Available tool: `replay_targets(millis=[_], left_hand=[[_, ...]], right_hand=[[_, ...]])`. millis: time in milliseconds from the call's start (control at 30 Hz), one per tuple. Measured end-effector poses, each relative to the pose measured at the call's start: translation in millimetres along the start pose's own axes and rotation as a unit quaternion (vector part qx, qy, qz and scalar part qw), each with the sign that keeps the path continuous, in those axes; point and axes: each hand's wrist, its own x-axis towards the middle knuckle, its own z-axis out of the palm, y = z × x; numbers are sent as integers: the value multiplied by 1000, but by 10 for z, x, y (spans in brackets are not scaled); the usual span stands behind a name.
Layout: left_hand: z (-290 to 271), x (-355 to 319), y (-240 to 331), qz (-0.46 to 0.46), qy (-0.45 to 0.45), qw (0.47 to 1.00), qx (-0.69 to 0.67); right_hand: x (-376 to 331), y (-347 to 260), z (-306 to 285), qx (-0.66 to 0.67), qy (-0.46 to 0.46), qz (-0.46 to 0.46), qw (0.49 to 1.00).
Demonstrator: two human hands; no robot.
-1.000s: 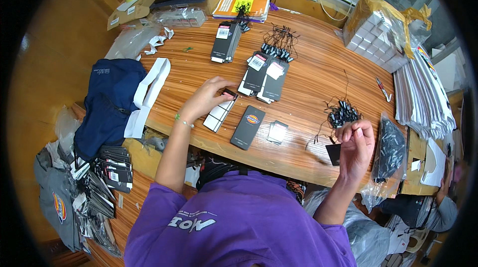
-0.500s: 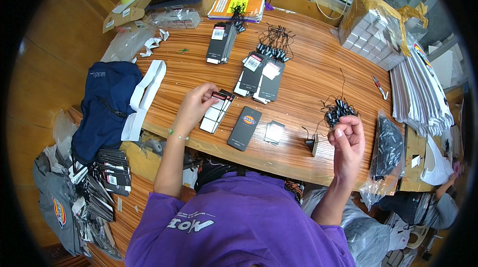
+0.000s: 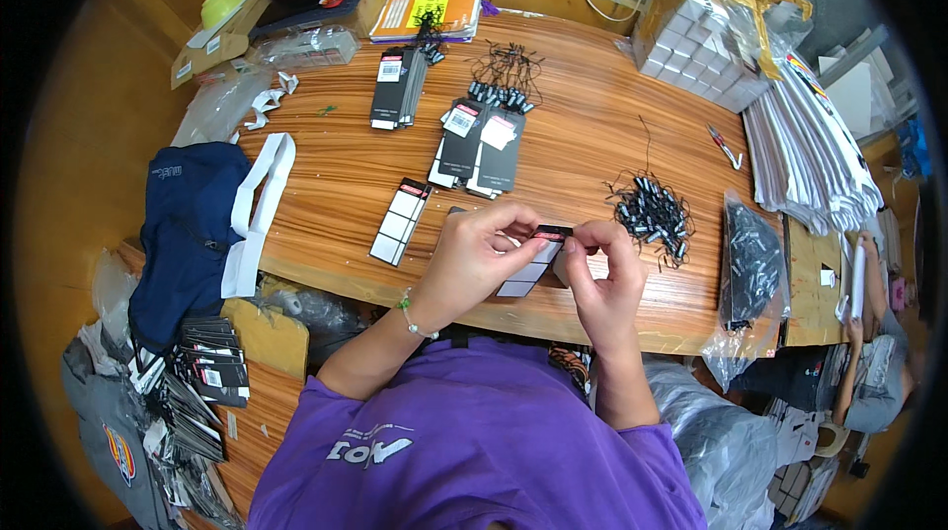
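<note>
In front of my chest, my left hand pinches a hang tag with a white grid and a black-and-red top. The fingers of my right hand are closed at the top corner of the same tag; whether a string is also in them I cannot make out. A similar grid tag lies flat to the left. Right of my hands is a tangled pile of black tag strings. My left hand mostly covers a dark tag on the table.
Farther back lie stacks of dark tags, with bundled black strings behind them. A bag of strings lies at the right edge, near stacked white sheets and a pen. Wrapped white boxes stand at the back right. Another person's arm shows far right.
My left hand has lifted a grid tag and moved right. My right hand has come left from beside the string pile to meet it. The whole view has shifted slightly.
</note>
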Motion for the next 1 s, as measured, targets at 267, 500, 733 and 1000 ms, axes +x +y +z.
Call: replay_targets(millis=[267,500,733,1000], left_hand=[[71,20,36,-16,-28,999,-12],[103,44,20,-23,-29,998,-51],[123,50,-53,-11,-35,997,-66],[142,17,-63,-22,-35,995,-91]], right_hand=[[-58,83,16,81,44,46,995],[-64,114,30,85,58,44,994],[-96,189,90,-7,71,-70,995],[-120,237,151,-21,90,-122,988]])
